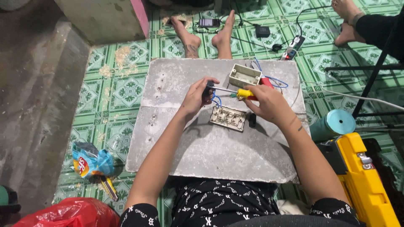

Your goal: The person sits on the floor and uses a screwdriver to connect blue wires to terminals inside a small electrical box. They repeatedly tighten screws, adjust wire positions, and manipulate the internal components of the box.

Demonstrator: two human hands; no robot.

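Two hands over grey slab (210,151), right hand (269,103) clamped on screwdriver (235,91), left hand (197,97) pinching its tip

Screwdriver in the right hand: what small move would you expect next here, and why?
Probably turning the screwdriver in place. The right hand grips its yellow handle, and the shaft points at a small dark part pinched in the left hand, where blue wires loop. The tip's seating is too small to confirm.
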